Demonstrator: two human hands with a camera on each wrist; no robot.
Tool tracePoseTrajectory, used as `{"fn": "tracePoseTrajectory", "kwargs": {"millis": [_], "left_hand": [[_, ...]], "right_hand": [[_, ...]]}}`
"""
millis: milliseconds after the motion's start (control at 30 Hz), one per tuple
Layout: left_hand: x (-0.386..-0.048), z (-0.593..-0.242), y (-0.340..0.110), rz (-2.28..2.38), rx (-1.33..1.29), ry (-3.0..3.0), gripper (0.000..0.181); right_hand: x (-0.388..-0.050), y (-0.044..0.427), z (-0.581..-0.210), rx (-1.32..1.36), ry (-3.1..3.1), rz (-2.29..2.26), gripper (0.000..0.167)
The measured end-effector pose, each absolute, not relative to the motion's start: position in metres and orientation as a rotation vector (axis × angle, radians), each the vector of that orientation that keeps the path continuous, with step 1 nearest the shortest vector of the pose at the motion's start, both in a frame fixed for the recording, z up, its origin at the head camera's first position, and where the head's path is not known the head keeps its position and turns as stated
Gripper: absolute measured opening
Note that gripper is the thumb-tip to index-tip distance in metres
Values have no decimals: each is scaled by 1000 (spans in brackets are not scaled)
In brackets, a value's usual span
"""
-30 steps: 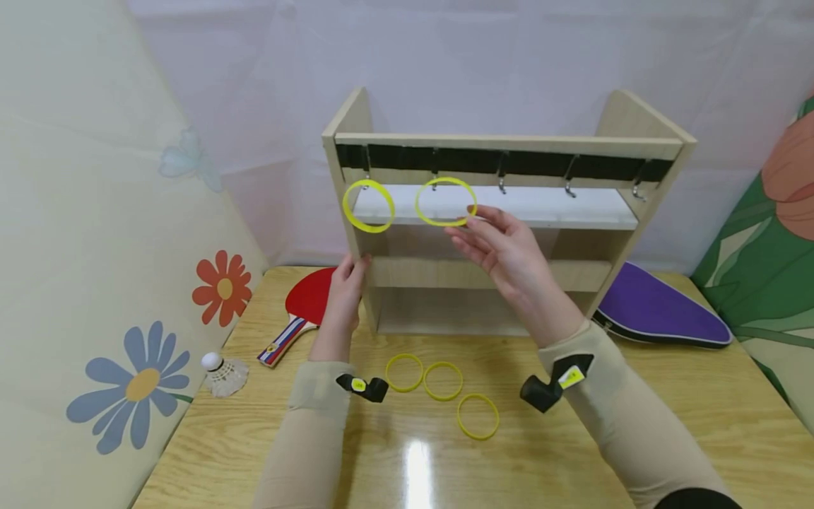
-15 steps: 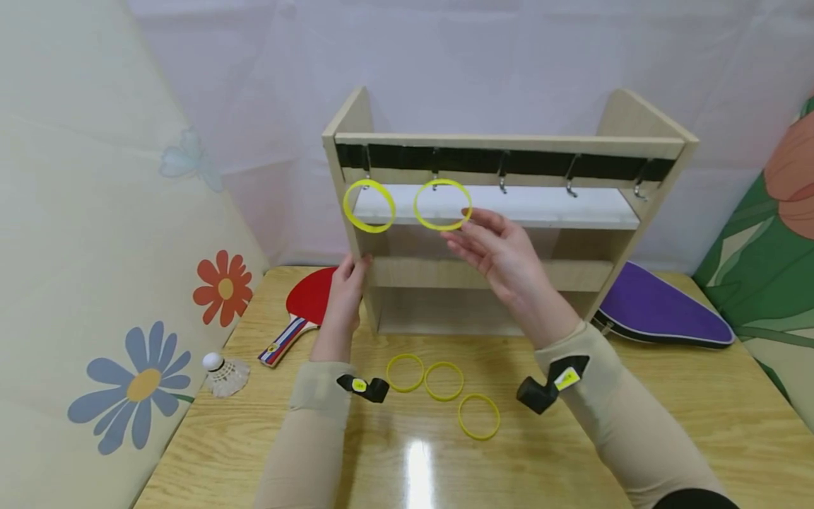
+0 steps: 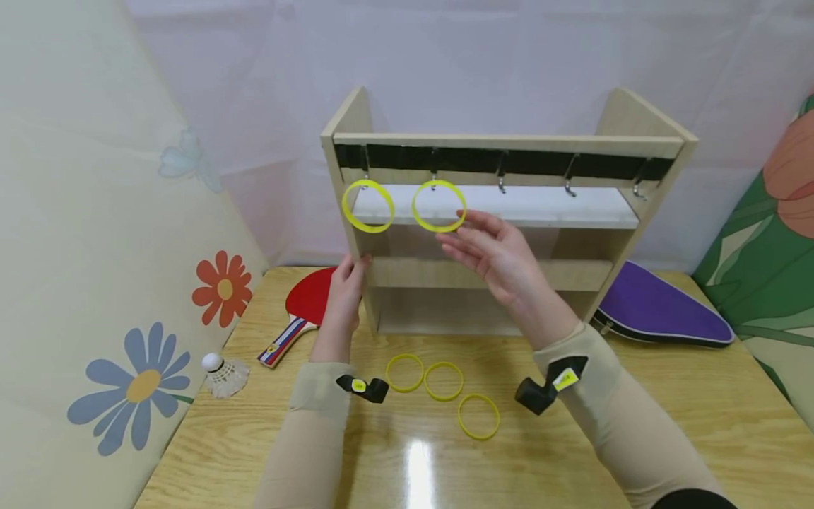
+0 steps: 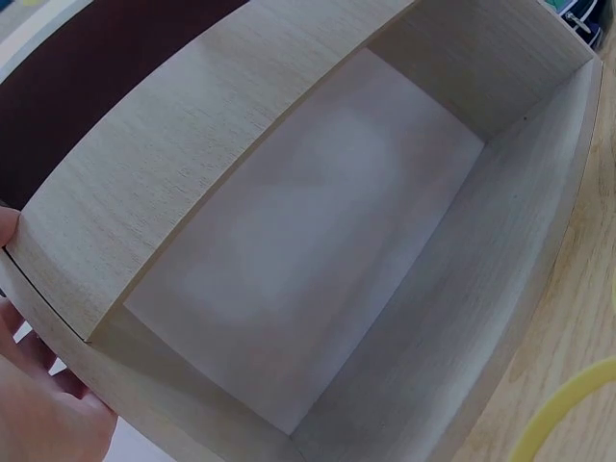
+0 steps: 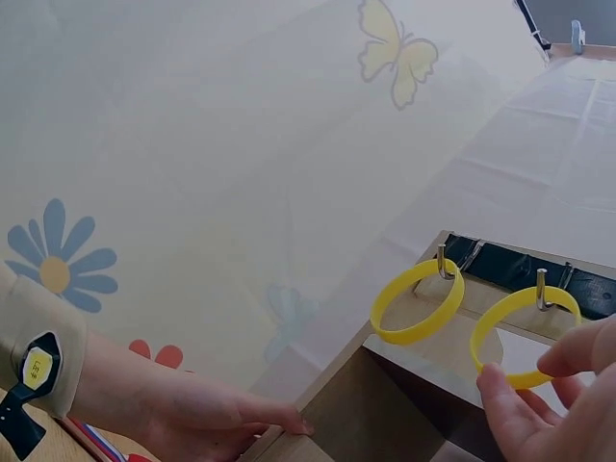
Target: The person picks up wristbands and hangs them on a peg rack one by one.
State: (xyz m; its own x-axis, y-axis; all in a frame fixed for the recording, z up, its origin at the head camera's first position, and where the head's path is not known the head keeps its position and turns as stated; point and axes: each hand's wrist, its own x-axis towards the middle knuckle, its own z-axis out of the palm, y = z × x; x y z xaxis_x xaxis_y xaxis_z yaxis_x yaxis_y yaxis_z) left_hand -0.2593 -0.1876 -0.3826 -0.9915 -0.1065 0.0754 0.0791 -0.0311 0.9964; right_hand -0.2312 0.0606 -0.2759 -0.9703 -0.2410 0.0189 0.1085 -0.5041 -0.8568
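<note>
My left hand (image 3: 346,290) holds the left side panel of a wooden rack (image 3: 490,274), its thumb on the front in the left wrist view. My right hand (image 3: 502,258) pinches the lower right edge of a thin yellow ring (image 5: 525,381) between thumb and finger. That ring is at the second hook (image 5: 541,289) from the left; the right wrist view shows the hook's tip within the ring's upper part. Another yellow ring (image 5: 414,337) hangs from the leftmost hook (image 5: 443,262). Whether the pinched ring bears on its hook I cannot tell.
More hooks (image 3: 569,187) line the black strip to the right. Several yellow rings (image 3: 478,437) lie on the wooden table before the rack. A red table tennis bat (image 3: 308,297) and a shuttlecock (image 3: 222,375) lie left; a purple bat case (image 3: 655,307) is at right.
My right hand has moved slightly left and down, and the pinched ring has shifted left and turned a little under the second hook. My left hand stays on the side panel.
</note>
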Motion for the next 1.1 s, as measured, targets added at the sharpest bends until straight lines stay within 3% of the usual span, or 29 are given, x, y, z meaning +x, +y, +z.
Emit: {"fn": "tracePoseTrajectory", "kwargs": {"millis": [1100], "left_hand": [[-260, -384, -189, -2181, 21, -2093, 49]], "right_hand": [[-227, 62, -295, -154, 1583, -2401, 46]]}}
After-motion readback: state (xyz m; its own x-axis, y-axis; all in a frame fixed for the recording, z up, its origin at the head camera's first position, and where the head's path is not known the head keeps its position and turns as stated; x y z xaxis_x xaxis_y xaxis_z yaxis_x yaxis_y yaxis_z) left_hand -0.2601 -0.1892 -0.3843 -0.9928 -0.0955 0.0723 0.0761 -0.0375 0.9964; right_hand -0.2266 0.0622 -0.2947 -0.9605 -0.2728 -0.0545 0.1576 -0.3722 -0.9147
